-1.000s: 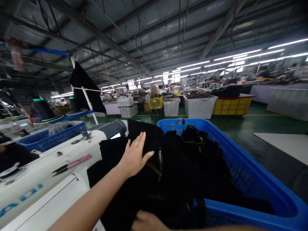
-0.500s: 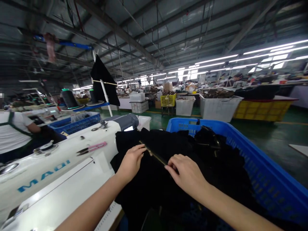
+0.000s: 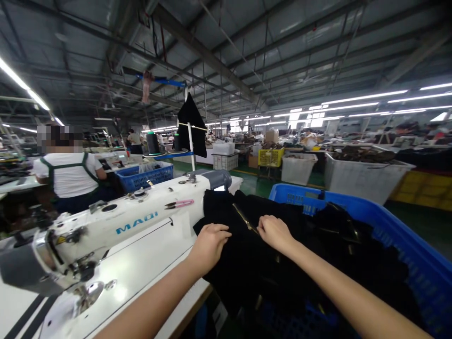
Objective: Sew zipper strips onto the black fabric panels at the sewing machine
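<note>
Now the left hand (image 3: 209,247) has left the gold zip (image 3: 243,218).

Your left hand (image 3: 211,247) and right hand (image 3: 277,231) are bare. Your left forearm (image 3: 163,291) and right forearm (image 3: 341,285) are uncovered along their visible length, up to the near edge of view. Each is slim and smooth in outline, tapering from its near end to a narrower wrist (image 3: 294,249) at the far end.
</note>
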`<action>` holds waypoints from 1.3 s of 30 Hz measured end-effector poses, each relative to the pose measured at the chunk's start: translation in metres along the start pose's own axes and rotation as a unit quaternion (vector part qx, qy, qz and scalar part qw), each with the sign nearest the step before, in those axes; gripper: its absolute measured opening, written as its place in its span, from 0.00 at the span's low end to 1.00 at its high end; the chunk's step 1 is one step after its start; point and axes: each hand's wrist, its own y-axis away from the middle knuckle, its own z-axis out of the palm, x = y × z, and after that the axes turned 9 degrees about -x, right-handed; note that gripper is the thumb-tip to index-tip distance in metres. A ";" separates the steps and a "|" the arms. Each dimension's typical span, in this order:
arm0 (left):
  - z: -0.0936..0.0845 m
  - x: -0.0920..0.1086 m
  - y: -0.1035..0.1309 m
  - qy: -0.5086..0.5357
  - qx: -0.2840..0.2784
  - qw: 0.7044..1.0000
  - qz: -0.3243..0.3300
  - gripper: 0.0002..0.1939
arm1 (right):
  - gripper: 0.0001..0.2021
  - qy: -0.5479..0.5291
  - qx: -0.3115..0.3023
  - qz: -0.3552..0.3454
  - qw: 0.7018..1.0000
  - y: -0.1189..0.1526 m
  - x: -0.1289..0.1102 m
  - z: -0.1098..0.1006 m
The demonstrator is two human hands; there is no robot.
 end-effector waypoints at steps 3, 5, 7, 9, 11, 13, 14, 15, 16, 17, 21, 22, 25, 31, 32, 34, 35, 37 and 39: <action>-0.008 -0.001 0.002 0.004 0.018 1.000 0.002 0.13 | 0.07 0.017 -0.015 -0.033 0.999 0.000 0.004 -0.001; -0.011 0.000 0.002 0.007 0.030 1.000 0.006 0.13 | 0.07 0.029 -0.024 -0.043 0.998 0.003 0.003 0.000; -0.012 0.003 0.001 0.011 0.041 0.999 0.012 0.13 | 0.08 0.043 -0.028 -0.044 0.998 0.004 -0.001 0.001; -0.013 0.007 0.004 0.011 0.048 0.999 0.020 0.13 | 0.10 0.056 -0.024 -0.044 0.997 0.005 -0.003 -0.002; -0.016 0.011 0.009 0.010 0.051 0.998 0.029 0.12 | 0.10 0.070 -0.008 -0.053 0.996 0.006 -0.004 -0.016; -0.025 0.017 0.014 0.005 0.068 0.996 0.049 0.14 | 0.10 0.085 0.019 -0.071 0.994 0.010 -0.001 -0.043; -0.033 0.020 0.015 0.001 0.089 0.994 0.062 0.15 | 0.09 0.091 0.037 -0.086 0.991 0.014 0.000 -0.061; -0.042 0.025 0.015 -0.006 0.118 0.990 0.077 0.16 | 0.09 0.096 0.056 -0.104 0.988 0.021 0.000 -0.080; -0.053 0.031 0.015 -0.016 0.149 0.985 0.089 0.18 | 0.08 0.098 0.076 -0.129 0.984 0.029 0.000 -0.099; -0.066 0.038 0.014 -0.029 0.177 0.979 0.096 0.21 | 0.07 0.095 0.104 -0.169 0.976 0.040 -0.002 -0.117; -0.115 0.062 0.014 -0.052 0.182 0.978 0.083 0.31 | 0.08 0.050 0.149 -0.318 0.935 0.090 -0.022 -0.165; -0.124 0.065 0.018 -0.042 0.155 0.984 0.074 0.30 | 0.08 0.036 0.149 -0.345 0.926 0.102 -0.028 -0.169; -0.139 0.068 0.043 0.011 0.036 0.999 0.037 0.14 | 0.08 -0.009 0.105 -0.400 0.910 0.125 -0.044 -0.170; -0.150 0.083 0.123 0.041 -0.015 0.998 -0.041 0.09 | 0.08 -0.183 -0.045 -0.414 0.891 0.134 -0.069 -0.151; -0.152 0.090 0.136 0.036 -0.008 0.998 -0.057 0.08 | 0.09 -0.217 -0.085 -0.407 0.883 0.135 -0.074 -0.147; -0.157 0.106 0.159 0.024 -0.016 0.994 -0.105 0.08 | 0.10 -0.261 -0.188 -0.402 0.857 0.139 -0.084 -0.137; -0.157 0.113 0.170 0.019 -0.028 0.990 -0.135 0.08 | 0.12 -0.272 -0.241 -0.402 0.840 0.141 -0.089 -0.131; -0.155 0.125 0.192 0.015 -0.055 0.980 -0.190 0.09 | 0.15 -0.284 -0.321 -0.404 0.808 0.147 -0.095 -0.116; -0.148 0.131 0.212 0.025 -0.066 0.970 -0.233 0.09 | 0.17 -0.298 -0.360 -0.395 0.791 0.154 -0.099 -0.097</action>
